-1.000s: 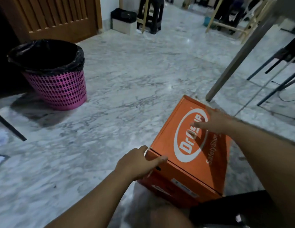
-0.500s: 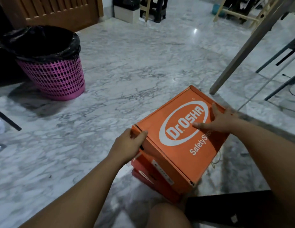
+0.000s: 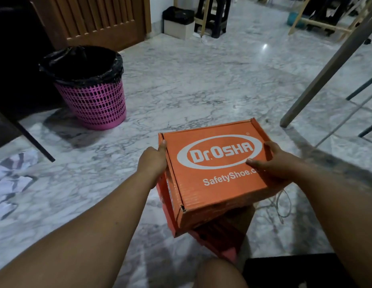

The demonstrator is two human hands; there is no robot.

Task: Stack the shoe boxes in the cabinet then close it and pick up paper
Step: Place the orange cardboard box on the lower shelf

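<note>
Box swings square and both hands have it now!
Left hand (image 3: 153,161) and right hand (image 3: 273,163) clamp the orange shoe box (image 3: 214,173) by its sides, above another box (image 3: 220,235) on the floor (image 3: 181,90) — cabinet next.

shoe box (image 3: 214,173) between both hands, apparently atop another box (image 3: 222,231), bin (image 3: 91,88) far left

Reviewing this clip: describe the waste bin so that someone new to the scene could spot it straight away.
Start at the brown slatted wooden door at upper left. On the grey-veined marble floor just in front of it stands a round pink plastic lattice basket lined with a black bag. Unlike the small white bin beyond, it is pink and perforated.
</note>
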